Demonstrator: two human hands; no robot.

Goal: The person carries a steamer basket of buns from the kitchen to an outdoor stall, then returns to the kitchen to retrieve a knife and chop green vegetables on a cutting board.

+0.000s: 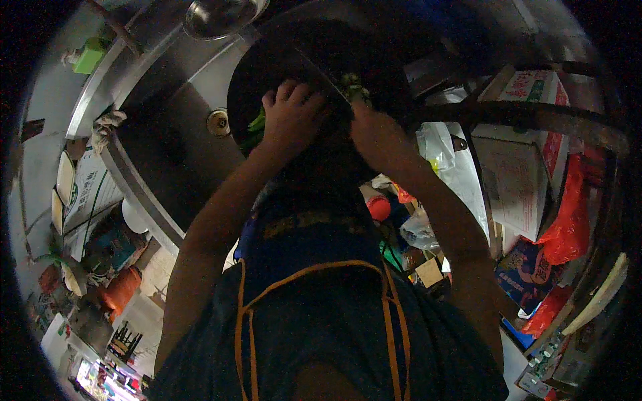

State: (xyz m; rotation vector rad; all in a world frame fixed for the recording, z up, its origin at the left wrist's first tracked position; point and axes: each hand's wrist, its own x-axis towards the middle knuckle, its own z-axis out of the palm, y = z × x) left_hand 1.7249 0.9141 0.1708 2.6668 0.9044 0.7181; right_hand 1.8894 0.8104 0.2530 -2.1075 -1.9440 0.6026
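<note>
A dark round board [251, 75] lies before me, beside a metal sink. My left hand [296, 118] rests over its left half, fingers spread forward; green vegetable pieces [257, 125] show just left of the palm, and whether anything is under the fingers I cannot tell. My right hand [378, 133] is closed on what looks like a knife, whose thin blade edge [323, 75] runs forward and left between the hands. Pale green chopped pieces [355, 87] lie by the blade, just beyond the right fingers. The handle is hidden and the board is very dark.
The sink basin [165, 135] with a drain [218, 123] is at the left, a metal bowl [223, 17] beyond it. A knotted cloth [106, 128] hangs at the sink's corner. At the right are cardboard boxes [516, 175], a red plastic bag [569, 225] and a white plastic bag [439, 145].
</note>
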